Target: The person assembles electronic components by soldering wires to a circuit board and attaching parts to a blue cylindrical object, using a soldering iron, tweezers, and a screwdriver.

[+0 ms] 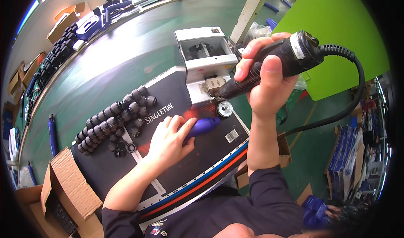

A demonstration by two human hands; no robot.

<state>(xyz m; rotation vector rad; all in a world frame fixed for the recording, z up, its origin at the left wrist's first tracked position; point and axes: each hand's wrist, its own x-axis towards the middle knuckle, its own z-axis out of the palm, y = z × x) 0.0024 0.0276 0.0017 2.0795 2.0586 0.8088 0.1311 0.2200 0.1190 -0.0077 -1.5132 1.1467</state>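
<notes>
In my right hand (273,69) is a black electric screwdriver (256,65), fingers and thumb wrapped round its body and its cord end up. Its bit end points down left to the front outlet of a white screw feeder (206,63). My left hand (173,142) is closed round a purple-blue, handle-shaped housing (204,127), held low over the black mat. Just beyond the housing's far end is a round, light-faced disc (225,108); whether the two are joined I cannot tell.
Rows of black ring-shaped parts (107,118) stand on the black mat (181,170), left of my left hand. A cardboard box (71,183) sits at the lower left. The screwdriver's thick cord (357,86) loops down at right. Blue and black parts (90,25) line the far bench edge.
</notes>
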